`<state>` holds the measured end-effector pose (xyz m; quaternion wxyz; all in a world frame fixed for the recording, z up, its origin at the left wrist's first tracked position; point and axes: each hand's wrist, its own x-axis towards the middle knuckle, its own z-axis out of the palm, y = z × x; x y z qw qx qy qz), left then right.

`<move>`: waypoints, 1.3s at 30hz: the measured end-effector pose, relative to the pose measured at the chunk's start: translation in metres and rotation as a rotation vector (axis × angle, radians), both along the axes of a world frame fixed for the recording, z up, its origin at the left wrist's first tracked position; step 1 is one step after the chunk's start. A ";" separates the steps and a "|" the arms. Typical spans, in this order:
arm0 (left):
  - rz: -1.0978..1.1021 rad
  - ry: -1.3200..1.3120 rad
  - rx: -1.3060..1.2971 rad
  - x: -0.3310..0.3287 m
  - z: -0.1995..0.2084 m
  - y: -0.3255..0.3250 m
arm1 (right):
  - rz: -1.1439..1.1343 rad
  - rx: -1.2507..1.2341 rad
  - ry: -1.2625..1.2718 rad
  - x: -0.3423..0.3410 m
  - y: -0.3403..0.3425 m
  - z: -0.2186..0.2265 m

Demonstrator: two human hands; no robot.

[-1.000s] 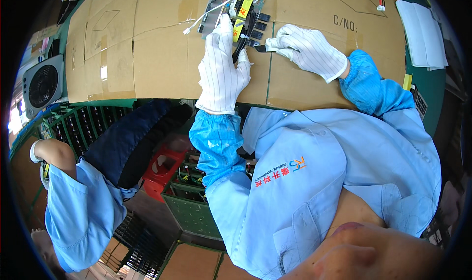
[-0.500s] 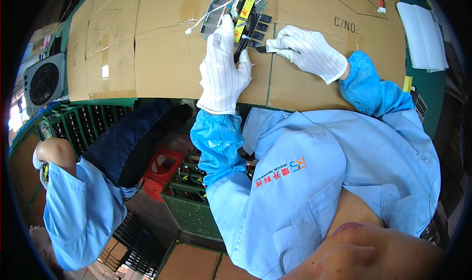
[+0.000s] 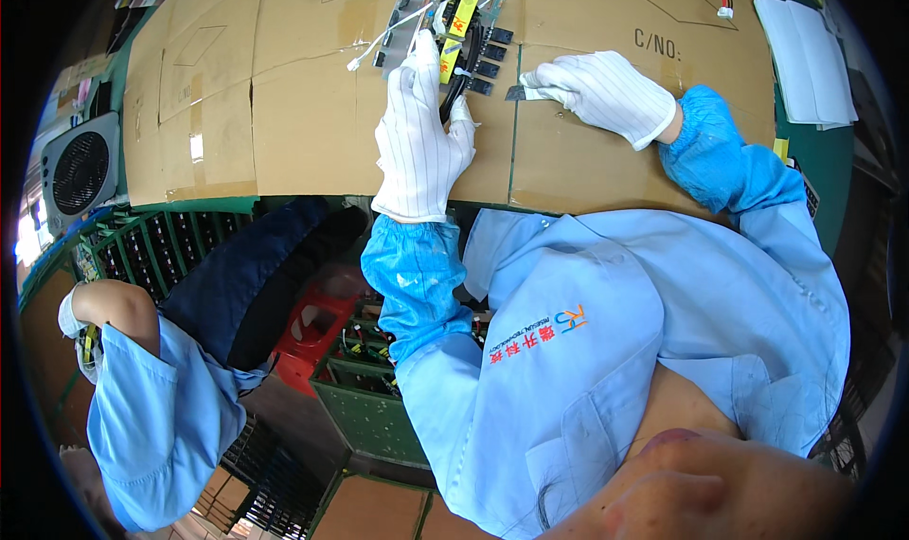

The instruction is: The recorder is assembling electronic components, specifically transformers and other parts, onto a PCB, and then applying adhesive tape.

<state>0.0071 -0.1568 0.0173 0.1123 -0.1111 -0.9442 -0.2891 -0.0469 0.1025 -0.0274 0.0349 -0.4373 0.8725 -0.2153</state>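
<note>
My left hand (image 3: 421,142), in a white striped glove, closes on the near left side of a circuit board (image 3: 398,28). Its fingers lie along the board, and the thumb is by a bundle of black cables (image 3: 453,99). Yellow labelled parts (image 3: 461,16), white leads and a row of black components (image 3: 490,69) sit on the board. To the right, apart from it, my gloved right hand (image 3: 606,95) pinches a small dark flat-ended piece (image 3: 516,93), whose exact kind I cannot make out. The glove hides its other end.
Flattened cardboard (image 3: 312,123) covers the bench. White papers (image 3: 805,62) lie at the right, and red-black wires with a connector (image 3: 724,9) at the far right. A grey fan (image 3: 80,171) stands at left. Another person's arm (image 3: 118,308) is at lower left, near green crates (image 3: 369,407).
My right hand has drawn slightly away from the board's black components with the dark piece. My left hand keeps its hold; the whole view has shifted a little.
</note>
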 end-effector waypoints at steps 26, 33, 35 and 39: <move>-0.006 0.138 -0.050 0.002 -0.014 -0.001 | -0.134 0.164 0.293 0.013 0.065 0.010; 0.027 0.053 -0.059 0.006 -0.011 0.001 | -0.118 0.052 0.353 0.004 0.028 0.017; 0.015 0.050 -0.055 0.003 -0.011 0.003 | -0.044 0.021 0.419 -0.001 0.015 0.006; 0.013 0.055 -0.073 0.004 -0.009 0.003 | 0.065 0.081 0.513 0.002 0.013 -0.008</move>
